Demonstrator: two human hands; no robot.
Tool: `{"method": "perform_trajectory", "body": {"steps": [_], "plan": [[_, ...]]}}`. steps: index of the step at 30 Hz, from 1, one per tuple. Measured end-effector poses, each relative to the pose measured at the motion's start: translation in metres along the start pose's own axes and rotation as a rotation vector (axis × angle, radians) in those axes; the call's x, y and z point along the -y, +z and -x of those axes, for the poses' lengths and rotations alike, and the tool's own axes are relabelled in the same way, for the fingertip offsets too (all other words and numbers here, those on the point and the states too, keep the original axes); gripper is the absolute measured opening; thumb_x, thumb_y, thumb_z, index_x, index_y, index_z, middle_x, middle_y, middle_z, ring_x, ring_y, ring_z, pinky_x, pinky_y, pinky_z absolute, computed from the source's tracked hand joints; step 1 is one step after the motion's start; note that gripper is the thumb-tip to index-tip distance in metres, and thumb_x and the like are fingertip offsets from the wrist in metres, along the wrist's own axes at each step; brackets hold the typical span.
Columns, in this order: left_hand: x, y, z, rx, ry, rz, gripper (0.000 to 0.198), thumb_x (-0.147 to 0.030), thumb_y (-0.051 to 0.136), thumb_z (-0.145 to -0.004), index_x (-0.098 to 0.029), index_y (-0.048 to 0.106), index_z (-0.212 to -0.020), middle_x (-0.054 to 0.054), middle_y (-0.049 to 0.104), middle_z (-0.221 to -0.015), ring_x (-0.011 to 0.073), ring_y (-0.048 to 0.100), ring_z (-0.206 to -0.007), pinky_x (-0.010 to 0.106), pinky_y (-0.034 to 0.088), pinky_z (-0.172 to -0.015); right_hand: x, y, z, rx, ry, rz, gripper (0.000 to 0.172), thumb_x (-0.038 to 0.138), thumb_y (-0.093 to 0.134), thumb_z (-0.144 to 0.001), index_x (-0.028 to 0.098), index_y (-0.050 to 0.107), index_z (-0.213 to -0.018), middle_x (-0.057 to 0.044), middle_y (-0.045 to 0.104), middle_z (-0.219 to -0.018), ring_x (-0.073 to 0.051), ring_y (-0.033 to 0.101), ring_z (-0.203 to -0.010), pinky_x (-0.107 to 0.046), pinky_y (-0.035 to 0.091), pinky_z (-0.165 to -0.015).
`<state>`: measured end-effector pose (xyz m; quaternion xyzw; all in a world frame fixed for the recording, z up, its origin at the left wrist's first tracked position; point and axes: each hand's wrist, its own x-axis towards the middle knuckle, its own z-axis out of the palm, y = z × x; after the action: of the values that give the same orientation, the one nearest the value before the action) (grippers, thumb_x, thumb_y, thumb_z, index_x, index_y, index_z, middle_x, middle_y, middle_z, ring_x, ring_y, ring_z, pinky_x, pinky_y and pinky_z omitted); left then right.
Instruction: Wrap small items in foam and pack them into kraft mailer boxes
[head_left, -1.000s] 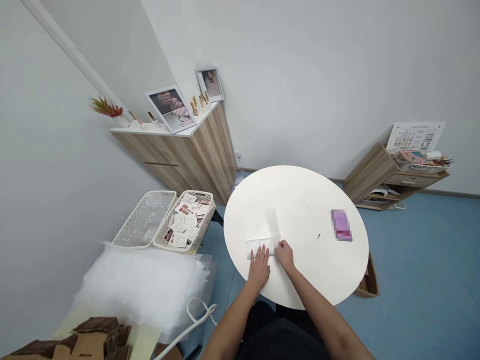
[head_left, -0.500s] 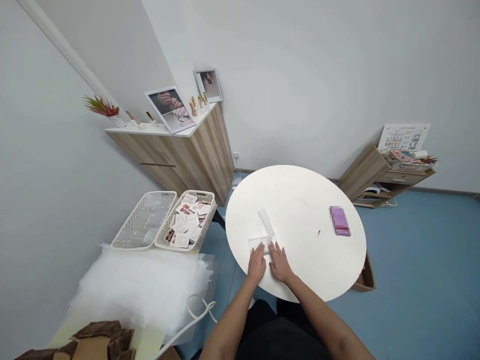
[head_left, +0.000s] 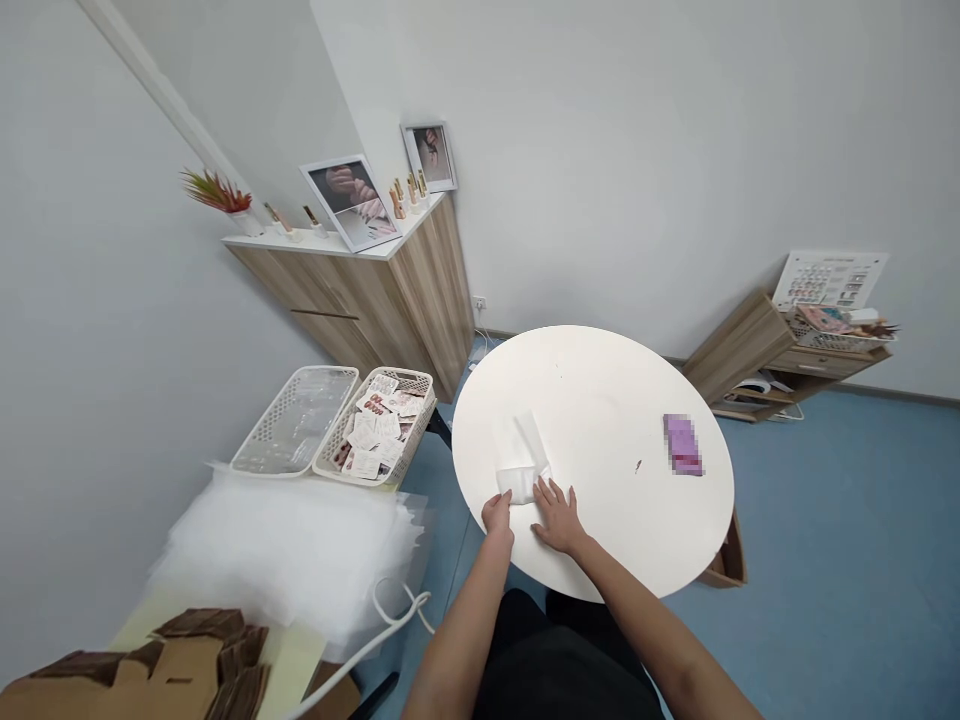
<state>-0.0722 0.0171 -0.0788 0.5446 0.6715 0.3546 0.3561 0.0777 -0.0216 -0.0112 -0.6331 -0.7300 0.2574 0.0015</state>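
A folded white packing sheet (head_left: 516,482), thin and slightly see-through, lies on the round white table (head_left: 607,400). One strip of it slants away toward the back. My left hand (head_left: 497,514) pinches the sheet's near left corner between thumb and fingers. Resting on its right side, my right hand (head_left: 559,518) has its fingers spread, with the fingertips touching the folded part. Whether anything is wrapped inside the sheet cannot be made out.
A blurred purple packet (head_left: 682,445) lies at the table's right. On the left stand a basket of printed cards (head_left: 401,470), a basket of clear plastic pieces (head_left: 240,462), a stack of white sheets (head_left: 292,550) and folded brown cartons (head_left: 176,670). A white cable (head_left: 360,668) crosses nearby.
My left hand has moved from lying flat on the sheet to pinching its near left corner. My right hand stays on the right side. The view has shifted slightly.
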Motion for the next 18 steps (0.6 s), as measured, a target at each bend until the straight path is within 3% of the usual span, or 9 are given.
{"method": "perform_trajectory", "body": {"steps": [4, 9, 15, 18], "plan": [[-0.021, 0.003, -0.002, -0.026, -0.062, 0.083, 0.023, -0.037, 0.053, -0.085, -0.017, 0.064, -0.086, 0.009, 0.068, -0.086, 0.0209, 0.068, -0.077, 0.038, 0.056, -0.075, -0.003, -0.011, -0.001, -0.026, -0.025, -0.039, 0.071, 0.032, 0.051, -0.078, 0.025, 0.035, -0.147, -0.008, 0.028, -0.158, -0.036, 0.026, -0.139, -0.059, 0.012, -0.109], [-0.05, 0.011, 0.004, 0.041, 0.053, 0.114, 0.015, -0.03, 0.056, -0.082, -0.02, 0.06, -0.071, 0.009, 0.065, -0.109, 0.0222, 0.063, -0.106, 0.038, 0.053, -0.091, -0.007, -0.024, -0.004, -0.048, -0.04, -0.138, 0.068, 0.02, 0.044, -0.076, 0.018, 0.035, -0.144, -0.013, 0.048, -0.144, -0.03, 0.044, -0.122, -0.047, 0.026, -0.1], [-0.059, 0.015, 0.013, 0.142, 0.226, -0.084, 0.021, -0.023, 0.043, -0.09, -0.021, 0.063, -0.085, 0.01, 0.063, -0.121, 0.024, 0.057, -0.121, 0.044, 0.05, -0.097, -0.02, -0.03, -0.013, 0.005, 0.023, -0.322, 0.064, 0.012, 0.041, -0.069, 0.023, 0.04, -0.132, -0.008, 0.056, -0.135, -0.024, 0.047, -0.123, -0.043, 0.028, -0.101], [-0.054, 0.016, 0.019, 0.188, 0.322, -0.234, 0.027, -0.023, 0.038, -0.093, -0.023, 0.063, -0.105, 0.009, 0.064, -0.124, 0.0244, 0.053, -0.125, 0.048, 0.047, -0.102, -0.028, -0.031, -0.016, 0.02, 0.045, -0.46, 0.061, 0.01, 0.04, -0.067, 0.025, 0.042, -0.126, -0.005, 0.057, -0.136, -0.022, 0.048, -0.125, -0.043, 0.029, -0.104]]}}
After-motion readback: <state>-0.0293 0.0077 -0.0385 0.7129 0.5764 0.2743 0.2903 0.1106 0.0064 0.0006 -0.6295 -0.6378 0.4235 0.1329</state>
